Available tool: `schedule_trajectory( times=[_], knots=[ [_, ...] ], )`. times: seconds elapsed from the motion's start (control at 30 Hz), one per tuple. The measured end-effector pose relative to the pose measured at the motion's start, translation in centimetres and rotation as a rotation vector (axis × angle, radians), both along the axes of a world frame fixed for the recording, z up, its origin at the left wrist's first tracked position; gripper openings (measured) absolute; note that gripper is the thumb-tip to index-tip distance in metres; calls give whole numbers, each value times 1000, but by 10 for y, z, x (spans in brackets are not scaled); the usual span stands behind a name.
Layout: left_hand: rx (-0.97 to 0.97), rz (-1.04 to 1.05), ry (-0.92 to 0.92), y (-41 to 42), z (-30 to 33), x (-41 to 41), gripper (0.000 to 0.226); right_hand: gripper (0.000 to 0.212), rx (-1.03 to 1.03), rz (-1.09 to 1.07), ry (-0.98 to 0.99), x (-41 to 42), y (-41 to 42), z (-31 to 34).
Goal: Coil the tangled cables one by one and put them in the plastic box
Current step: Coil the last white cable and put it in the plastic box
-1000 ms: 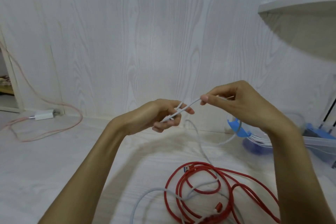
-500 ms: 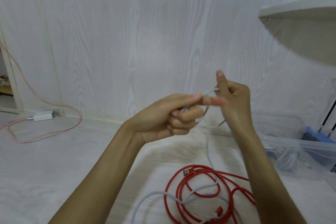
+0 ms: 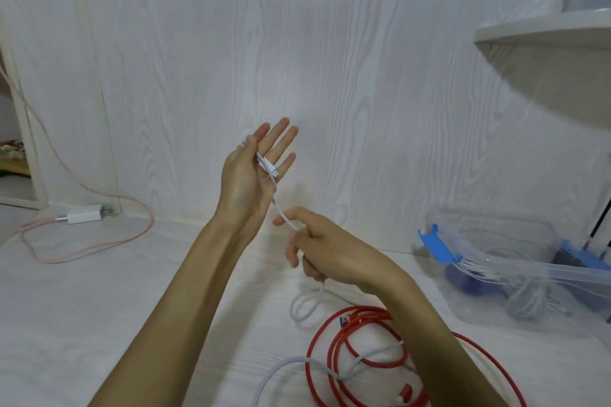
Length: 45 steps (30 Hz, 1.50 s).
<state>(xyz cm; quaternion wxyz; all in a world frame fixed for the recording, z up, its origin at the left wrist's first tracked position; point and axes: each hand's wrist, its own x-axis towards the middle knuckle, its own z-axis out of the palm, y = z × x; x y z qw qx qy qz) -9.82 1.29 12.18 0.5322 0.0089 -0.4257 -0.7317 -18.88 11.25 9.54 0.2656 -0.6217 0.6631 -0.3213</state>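
In the head view, the left hand point(image 3: 254, 182) is up with its fingers straight, and the plug end of the thin white bendy cable point(image 3: 269, 172) is tucked at the thumb, so its grip is holding the cable. At five o'clock from it, the right hand point(image 3: 322, 248) pinches the same cable lower down, and the rest hangs to the white wooden bench point(image 3: 99, 307), where it is mixed up with the thick red cable point(image 3: 347, 357) at six o'clock. The white cable looks light, soft and a bit slippery, so I think it is best held near the plug and wound round the fingers, then put in the clear plastic box point(image 3: 529, 277) at three o'clock.
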Motion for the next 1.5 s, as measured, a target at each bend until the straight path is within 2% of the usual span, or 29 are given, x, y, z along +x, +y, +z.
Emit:
schedule_trajectory(
  times=[0.07,0.17,0.23,0.3,0.43,0.5,0.57,0.63,0.7,0.8,0.87,0.93,1.0,1.07,1.13,1.2,1.27,1.33,1.4,1.47,1.5],
  knots=[
    [-9,97,-96,-9,-6,-3,34,36,40,72,-19,5,5,2],
    [-135,278,-311,-19,-15,-3,32,27,107,116,-230,3,9,10],
    [-273,253,-478,-26,-21,0,33,25,115,115,-321,-8,13,19],
    [-427,116,-667,-29,-28,5,38,27,143,140,-320,-20,20,24],
    [-647,-112,-1048,-21,-34,6,38,28,172,184,-92,-30,31,29],
    [-679,-250,-1191,-15,-35,2,36,28,37,88,109,-33,32,30],
    [-681,-388,-1220,-13,-34,1,38,27,-134,-25,275,-41,31,30],
    [-648,-492,-1099,-14,-32,2,41,27,-277,-136,321,-52,32,30],
    [-562,-625,-956,-12,-28,3,45,33,-384,-208,267,-61,33,29],
    [-531,-844,-896,-3,-22,4,56,36,-402,-188,187,-75,39,29],
    [-647,-942,-915,8,-18,4,46,26,-364,-73,62,-83,46,33],
    [-755,-1009,-880,17,-13,6,33,35,-357,33,-70,-88,53,35],
    [-730,-1076,-736,22,-9,4,26,39,-426,54,-201,-85,50,34],
    [-586,-1153,-510,26,-5,1,26,32,-532,-18,-415,-72,38,32],
    [-276,-1270,-228,29,-2,-1,29,22,-607,-141,-633,-54,19,26],
    [-15,-1192,9,28,5,1,31,23,-608,-288,-786,-35,-1,17],
    [137,-994,175,28,7,1,33,31,-528,-375,-873,-17,-14,7],
    [220,-805,299,25,7,1,34,30,-429,-386,-778,-4,-22,-3],
    [244,-697,393,19,9,6,36,25,-377,-332,-492,7,-24,-14],
    [184,-619,402,13,11,11,36,20,-310,-188,-260,13,-23,-21],
    [117,-509,345,10,12,11,34,20,-241,-91,-185,15,-21,-22]
  ],
)
